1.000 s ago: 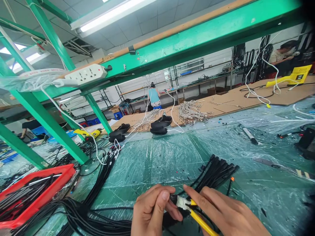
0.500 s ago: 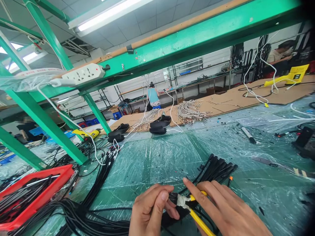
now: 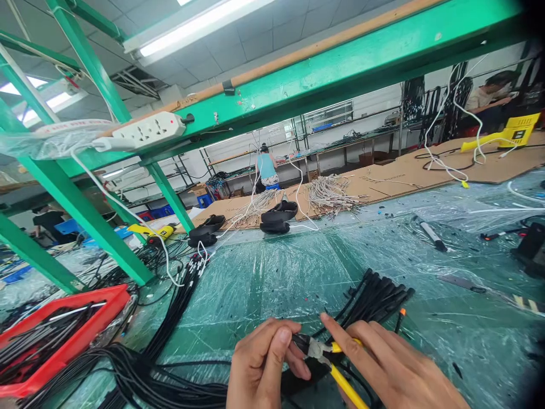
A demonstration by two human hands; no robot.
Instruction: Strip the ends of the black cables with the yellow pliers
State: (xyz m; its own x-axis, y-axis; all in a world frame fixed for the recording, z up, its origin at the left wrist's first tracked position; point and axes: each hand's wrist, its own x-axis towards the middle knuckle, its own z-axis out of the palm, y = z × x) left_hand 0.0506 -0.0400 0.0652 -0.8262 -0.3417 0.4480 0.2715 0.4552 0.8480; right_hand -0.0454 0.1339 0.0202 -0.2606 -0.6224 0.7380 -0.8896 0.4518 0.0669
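Note:
Near the bottom centre, my left hand (image 3: 266, 360) is closed, thumb and fingers pinching a black cable end (image 3: 300, 342). My right hand (image 3: 378, 360) grips cutting pliers with yellow handles (image 3: 347, 386), its index finger stretched forward. The metal jaws (image 3: 316, 349) touch the black cable end close to my left fingertips. Just beyond my right hand lies a bundle of black cables with thick sleeved ends (image 3: 378, 295). Another bundle of thin black cables (image 3: 140, 378) runs across the table left of my left hand.
A red tray (image 3: 114, 298) of black pieces sits at left. Black goggle-like objects (image 3: 279, 213) and grey wires (image 3: 330, 193) lie at the back. A knife-like blade (image 3: 464, 283) and a marker-like tool (image 3: 432, 236) lie at right. A green frame (image 3: 340, 62) crosses overhead.
The view has shifted slightly. The pliers' jaws have turned a little against the cable end, while both hands keep nearly the same place and grip.

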